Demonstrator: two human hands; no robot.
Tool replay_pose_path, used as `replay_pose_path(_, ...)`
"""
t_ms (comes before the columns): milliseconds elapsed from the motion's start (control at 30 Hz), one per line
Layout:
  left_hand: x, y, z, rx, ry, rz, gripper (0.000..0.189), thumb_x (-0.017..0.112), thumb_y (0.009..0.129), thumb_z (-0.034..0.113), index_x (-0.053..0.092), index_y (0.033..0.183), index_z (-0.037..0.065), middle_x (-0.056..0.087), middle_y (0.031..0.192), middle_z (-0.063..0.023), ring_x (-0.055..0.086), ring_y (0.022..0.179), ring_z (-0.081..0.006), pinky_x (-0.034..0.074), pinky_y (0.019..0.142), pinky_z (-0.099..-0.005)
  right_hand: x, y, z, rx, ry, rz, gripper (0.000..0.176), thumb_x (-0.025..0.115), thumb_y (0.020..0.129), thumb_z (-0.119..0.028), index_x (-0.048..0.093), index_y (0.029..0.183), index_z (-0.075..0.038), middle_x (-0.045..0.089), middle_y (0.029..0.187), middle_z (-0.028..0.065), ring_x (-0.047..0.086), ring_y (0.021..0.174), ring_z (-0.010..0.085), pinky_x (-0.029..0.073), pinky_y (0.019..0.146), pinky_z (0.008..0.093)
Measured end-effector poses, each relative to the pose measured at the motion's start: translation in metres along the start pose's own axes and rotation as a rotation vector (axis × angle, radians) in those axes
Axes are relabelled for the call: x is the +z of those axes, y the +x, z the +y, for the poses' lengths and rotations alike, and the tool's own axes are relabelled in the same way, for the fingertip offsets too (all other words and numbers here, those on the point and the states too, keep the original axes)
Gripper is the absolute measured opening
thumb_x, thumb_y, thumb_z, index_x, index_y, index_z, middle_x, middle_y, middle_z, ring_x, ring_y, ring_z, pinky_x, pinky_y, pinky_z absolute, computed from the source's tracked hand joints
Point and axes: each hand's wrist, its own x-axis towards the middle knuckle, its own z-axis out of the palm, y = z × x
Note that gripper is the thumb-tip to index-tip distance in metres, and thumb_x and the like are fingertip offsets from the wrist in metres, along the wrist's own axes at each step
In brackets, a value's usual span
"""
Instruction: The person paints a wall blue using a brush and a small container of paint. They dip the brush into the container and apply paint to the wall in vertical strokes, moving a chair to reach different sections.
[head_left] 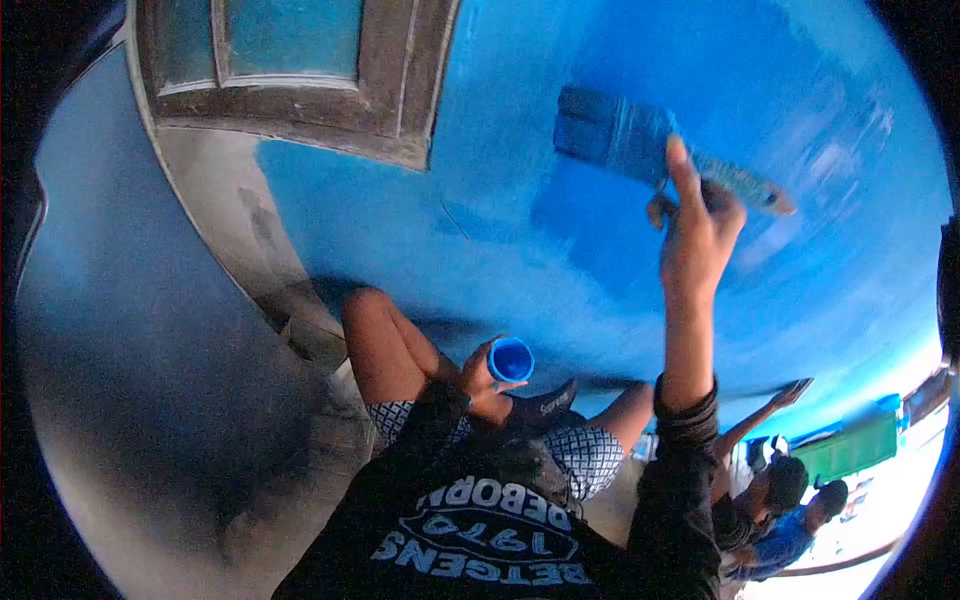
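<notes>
Nearest, lower centre: lettered black shirt [480, 515], then patterned shorts [590, 460]. Left hand [480, 378], just above the shorts: fingers curled round a blue cup [530, 362], mouth toward the camera, blue paint [511, 362] inside. Judgement: if that wrist tips, paint could slop onto the shorts. Upper right: right hand [700, 240] closed on a broad paintbrush [640, 140], bristles pointing left. Whether they touch the wall [500, 220], cannot tell. Wall deep blue around the brush, lighter elsewhere. An overloaded brush might drip or run; a dry one could leave streaks. Upper left: wooden frame [415, 80], brown against the blue; a stroke carried too far left could smear it. Farthest, lower right: co-workers [740, 525], one arm [752, 430] raised toward the wall; green container [850, 445] beyond.
</notes>
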Motion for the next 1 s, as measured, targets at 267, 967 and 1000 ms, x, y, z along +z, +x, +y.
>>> replay_pose_path(267,0.000,0.014,-0.008,0.035,-0.014,-0.025,0.096,0.093,0.063,0.039,0.047,0.140,0.004,0.062,0.123,-0.0195,0.063,0.110,-0.0370,0.049,0.096,-0.0475,0.071,0.074,-0.045,-0.936,-0.737,-0.391,0.028,0.080,0.085,-0.024,0.072,0.087,0.003,0.069,0.076,0.0135,0.063,0.064,0.0234,0.050,0.058,0.0354)
replay_pose_path(967,0.004,0.016,-0.008,0.053,-0.023,-0.022,0.098,0.092,0.063,0.043,0.047,0.140,0.004,0.062,0.124,-0.0200,0.063,0.110,-0.0375,0.049,0.096,-0.0484,0.048,0.005,0.030,-1.604,-1.188,-0.795,0.044,0.068,0.069,-0.008,0.069,0.112,0.001,0.062,0.113,0.0115,0.064,0.102,0.0283,0.059,0.053,0.0330)
replay_pose_path(1000,0.003,0.018,-0.006,0.056,-0.024,-0.017,0.098,0.092,0.063,0.043,0.047,0.140,0.004,0.062,0.124,-0.0200,0.063,0.110,-0.0375,0.049,0.096,-0.0485,0.050,-0.002,0.023,-1.475,-1.127,-0.800,0.047,0.068,0.069,-0.008,0.068,0.116,0.001,0.062,0.115,0.0118,0.064,0.102,0.0281,0.059,0.053,0.0327)
